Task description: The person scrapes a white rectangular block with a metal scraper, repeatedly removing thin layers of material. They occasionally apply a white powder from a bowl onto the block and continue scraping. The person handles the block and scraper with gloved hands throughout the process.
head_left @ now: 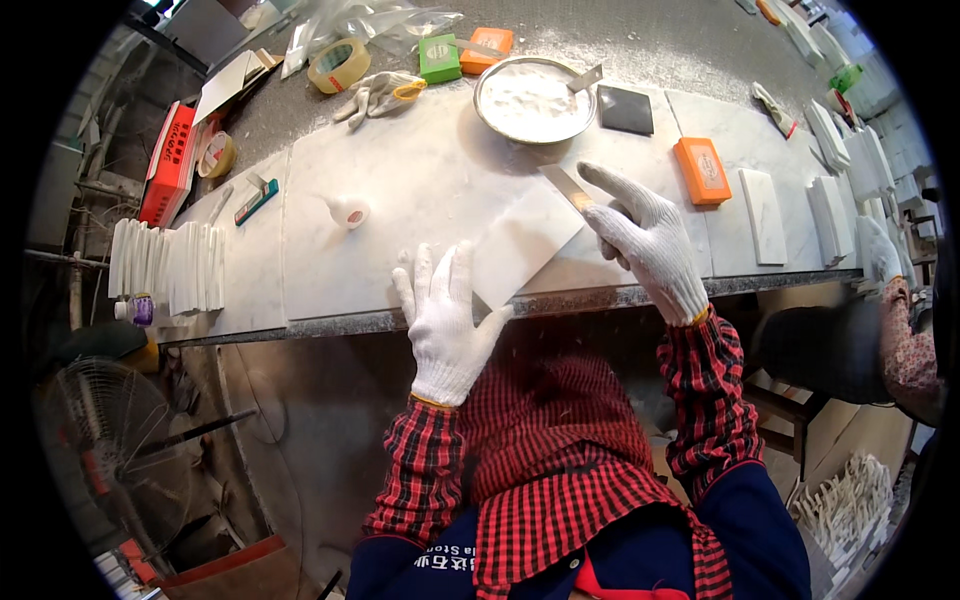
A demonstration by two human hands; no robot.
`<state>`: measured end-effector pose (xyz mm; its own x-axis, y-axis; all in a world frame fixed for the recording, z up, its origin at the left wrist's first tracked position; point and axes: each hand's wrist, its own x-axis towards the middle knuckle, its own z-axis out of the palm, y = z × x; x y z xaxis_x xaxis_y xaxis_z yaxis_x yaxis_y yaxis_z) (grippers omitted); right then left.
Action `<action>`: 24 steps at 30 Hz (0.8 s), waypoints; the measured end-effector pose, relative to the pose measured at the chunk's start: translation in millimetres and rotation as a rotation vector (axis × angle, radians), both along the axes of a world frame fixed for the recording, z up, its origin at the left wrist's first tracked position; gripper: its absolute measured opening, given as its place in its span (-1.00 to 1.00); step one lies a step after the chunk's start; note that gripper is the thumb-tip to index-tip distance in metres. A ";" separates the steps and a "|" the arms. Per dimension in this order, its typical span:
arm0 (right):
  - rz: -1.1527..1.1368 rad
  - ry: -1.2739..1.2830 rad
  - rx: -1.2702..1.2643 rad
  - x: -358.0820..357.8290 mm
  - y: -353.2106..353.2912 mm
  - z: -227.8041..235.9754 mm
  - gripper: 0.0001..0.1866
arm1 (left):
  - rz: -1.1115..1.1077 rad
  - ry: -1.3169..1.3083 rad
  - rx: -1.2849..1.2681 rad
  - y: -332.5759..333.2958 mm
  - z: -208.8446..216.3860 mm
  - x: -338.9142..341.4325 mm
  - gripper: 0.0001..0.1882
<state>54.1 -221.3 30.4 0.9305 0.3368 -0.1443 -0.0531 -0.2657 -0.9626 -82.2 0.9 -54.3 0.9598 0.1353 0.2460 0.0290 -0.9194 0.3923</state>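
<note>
A flat white marble tile point(525, 240) lies at an angle on the marble worktop point(390, 150), near its front edge. My left hand point(443, 325), in a white knit glove, rests at the tile's left side with its fingers spread and nothing held. In my gloved right hand point(648, 232) is a putty knife point(567, 187). Its flat metal blade points up and left, close to the tile's far right corner. Past it stands a metal bowl point(535, 138) of white powder or paste, with a second metal blade point(587, 78) leaning in it.
A small white squeeze bottle point(349, 211) lies left of my hands. An orange box point(703, 171), a dark square pad point(626, 110) and marble strips point(763, 217) lie to the right. Tile stacks point(165, 265) stand far left; another person's gloved hand point(880, 250) shows far right.
</note>
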 end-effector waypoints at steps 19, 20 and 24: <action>-0.317 0.121 0.145 -18.5 -16.1 -33.8 -0.48 | 0.154 -0.224 -0.597 -75.1 -8.7 -26.8 0.16; -0.302 0.244 0.191 -47.2 -27.5 -48.6 -0.49 | 0.144 -0.229 -0.606 -79.1 -11.1 -26.8 0.16; -0.182 0.347 0.216 -108.4 -9.3 -67.5 -0.51 | 0.098 -0.261 -0.501 -97.2 -12.8 -37.0 0.21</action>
